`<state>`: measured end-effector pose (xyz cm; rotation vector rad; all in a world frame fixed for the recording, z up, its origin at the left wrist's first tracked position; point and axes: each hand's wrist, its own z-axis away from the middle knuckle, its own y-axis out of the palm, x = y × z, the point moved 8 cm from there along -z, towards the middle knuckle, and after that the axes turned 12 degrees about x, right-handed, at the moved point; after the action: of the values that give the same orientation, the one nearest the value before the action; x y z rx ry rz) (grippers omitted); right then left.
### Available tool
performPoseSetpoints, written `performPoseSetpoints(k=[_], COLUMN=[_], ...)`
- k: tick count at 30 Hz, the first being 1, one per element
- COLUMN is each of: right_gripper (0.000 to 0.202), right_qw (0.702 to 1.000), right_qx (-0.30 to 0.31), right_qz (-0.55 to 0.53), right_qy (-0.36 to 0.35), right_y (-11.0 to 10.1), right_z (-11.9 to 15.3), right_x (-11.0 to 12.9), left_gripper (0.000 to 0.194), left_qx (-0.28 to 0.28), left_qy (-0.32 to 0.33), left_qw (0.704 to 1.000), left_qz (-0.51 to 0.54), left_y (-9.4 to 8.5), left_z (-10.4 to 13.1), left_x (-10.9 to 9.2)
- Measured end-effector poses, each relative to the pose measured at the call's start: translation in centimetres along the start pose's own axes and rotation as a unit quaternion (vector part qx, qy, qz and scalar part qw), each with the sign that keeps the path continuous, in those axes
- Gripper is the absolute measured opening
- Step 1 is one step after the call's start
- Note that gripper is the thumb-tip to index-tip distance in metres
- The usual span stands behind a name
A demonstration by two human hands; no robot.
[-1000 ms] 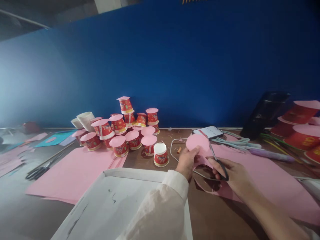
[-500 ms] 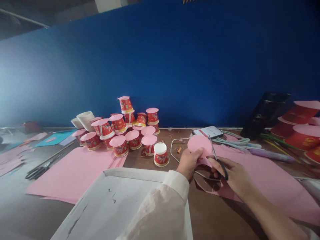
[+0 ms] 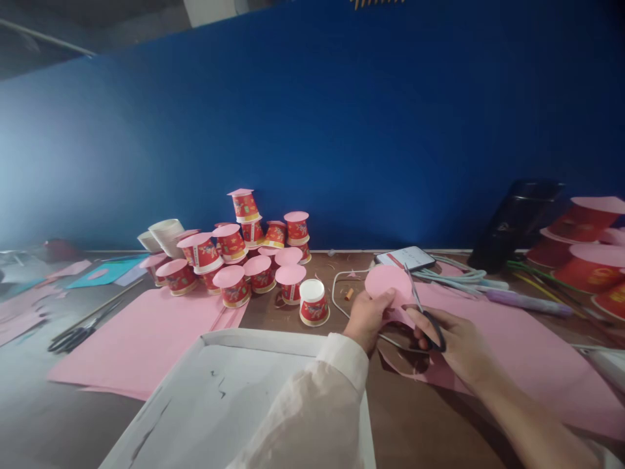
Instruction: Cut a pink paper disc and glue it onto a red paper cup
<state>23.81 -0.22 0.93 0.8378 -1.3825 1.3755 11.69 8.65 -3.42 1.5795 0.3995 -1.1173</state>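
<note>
Between thumb and fingers, my left hand (image 3: 367, 319) pinches a piece of pink paper (image 3: 388, 281) with a rounded upper outline. My right hand (image 3: 456, 339) has its fingers in the black handles of a pair of scissors (image 3: 430, 326). The blades point up and lie against the paper's right edge. A strip of the same pink paper hangs below my hands. To the left stands an upturned red paper cup (image 3: 314, 307) with a white base and no paper on top. Beside it are several red cups (image 3: 232, 290) topped with pink paper discs.
A white box lid (image 3: 234, 378) lies in front. Pink sheets (image 3: 141, 339) and a second pair of scissors (image 3: 81, 332) are on the left. A phone (image 3: 407, 257), coiled cable (image 3: 454, 277), purple marker (image 3: 527, 303) and dark bottle (image 3: 512, 228) sit behind my right hand. More pink paper (image 3: 527, 352) lies beneath it.
Almost nothing differs. The view has shifted very slightly; both hands keep their hold on the paper and scissors.
</note>
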Motion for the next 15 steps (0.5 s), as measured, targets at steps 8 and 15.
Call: performPoseSetpoints(k=[8,15], right_gripper=[0.049,0.052], right_qw=[1.0,1.0], right_qx=[0.006,0.013], right_qz=[-0.012,-0.008], right_qy=[0.001,-0.007], right_y=[0.09,0.09], right_z=[0.08,-0.02], right_x=[0.07,0.0], left_gripper=[0.047,0.053], left_qx=[-0.004,0.002], left_qy=[0.0,0.013], left_qw=[1.0,0.999], left_qz=[0.011,0.031], left_y=[-0.23,-0.58], left_z=[-0.13,-0.5], left_x=[0.17,0.55])
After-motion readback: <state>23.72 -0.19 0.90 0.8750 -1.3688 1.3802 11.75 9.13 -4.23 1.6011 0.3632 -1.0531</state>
